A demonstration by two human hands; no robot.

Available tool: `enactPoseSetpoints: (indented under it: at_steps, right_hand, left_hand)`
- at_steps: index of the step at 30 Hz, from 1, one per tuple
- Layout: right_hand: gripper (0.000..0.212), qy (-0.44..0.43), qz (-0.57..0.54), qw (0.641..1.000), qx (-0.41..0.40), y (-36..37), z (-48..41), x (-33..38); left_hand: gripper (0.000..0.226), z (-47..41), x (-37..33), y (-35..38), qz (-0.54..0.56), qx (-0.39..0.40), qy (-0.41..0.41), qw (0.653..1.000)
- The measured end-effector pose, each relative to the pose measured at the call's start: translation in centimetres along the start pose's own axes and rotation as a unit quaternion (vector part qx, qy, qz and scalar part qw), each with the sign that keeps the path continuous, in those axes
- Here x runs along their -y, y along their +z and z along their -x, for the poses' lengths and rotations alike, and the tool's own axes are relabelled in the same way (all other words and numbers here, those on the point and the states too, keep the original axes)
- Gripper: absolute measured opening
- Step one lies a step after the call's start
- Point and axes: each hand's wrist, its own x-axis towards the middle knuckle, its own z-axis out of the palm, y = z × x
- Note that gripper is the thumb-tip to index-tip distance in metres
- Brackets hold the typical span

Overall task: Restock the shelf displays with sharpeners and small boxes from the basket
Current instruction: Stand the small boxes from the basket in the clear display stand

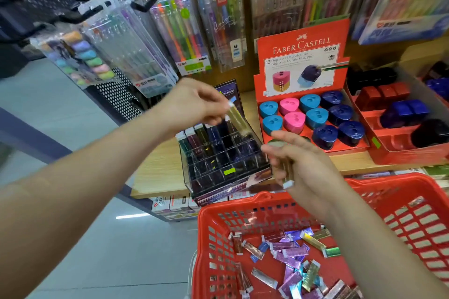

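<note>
From my remote seat, I see the left hand [194, 102] raised over the clear acrylic display case with its grid of compartments [218, 153]. Its thumb and fingertips are pinched on the top end of a slim gold foil box [239, 119]. That box hangs tilted, its lower end just above the case's back row, where a few dark boxes already stand upright.

The right hand [303, 167] is just to the right of the case, above the red plastic basket [267, 204]. Its fingers are curled round a second gold foil box [288, 172], whose white end points down toward the basket.

Loose small foil boxes in purple, silver and gold [289, 250] lie scattered on the basket floor.

On the wooden shelf [158, 165], the red cardboard sharpener display [301, 56] stands right of the case. It holds teal, dark blue and 2 pink triangular sharpeners [315, 114].
</note>
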Motion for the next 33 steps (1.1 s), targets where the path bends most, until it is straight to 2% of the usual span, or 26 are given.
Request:
enactPoseSetpoints:
  at_steps: [2,4,9,17,21,23,25,30,33]
  right_hand:
    - [0.055,0.022,-0.072,0.997,0.014,-0.4,0.1,0.5]
    - [0.063,0.024,-0.098,0.995,0.024,-0.6,0.3,0.9]
    - [0.048,0.017,-0.123,0.992,0.007,-0.3,0.6,1.0]
    - [0.008,0.012,-0.008,0.999,-0.034,0.1,1.2,0.5]
    - [0.007,0.004,0.036,0.999,-0.034,0.1,0.8,0.2]
    - [0.016,0.011,0.029,0.999,-0.023,0.1,0.8,0.1]
    - [0.021,0.012,0.023,0.999,-0.023,0.1,0.8,0.1]
    - [0.019,-0.001,0.043,0.999,-0.032,0.3,0.9,0.1]
    - [0.019,-0.019,0.042,0.998,-0.039,0.4,0.9,0.1]
  left_hand:
    - [0.005,0.0,0.3,-2.1,-0.08,-0.079,0.012,0.994]
    - [0.002,0.0,1.2,-3.1,-0.149,-0.121,0.019,0.981]
    - [0.013,0.1,4.0,-2.4,-0.306,-0.14,0.052,0.94]
    - [0.015,-0.1,5.7,-1.6,-0.317,-0.168,0.077,0.93]
    - [0.013,-0.4,5.9,-1.1,-0.328,-0.167,0.077,0.927]
    - [0.014,-0.4,6.3,-0.9,-0.349,-0.162,0.084,0.919]
    - [0.014,-0.4,6.8,-0.7,-0.392,-0.156,0.092,0.902]
    - [0.022,-0.8,7.1,0.0,-0.521,-0.127,0.104,0.838]
    - [0.023,-1.0,7.1,0.2,-0.561,-0.117,0.101,0.813]
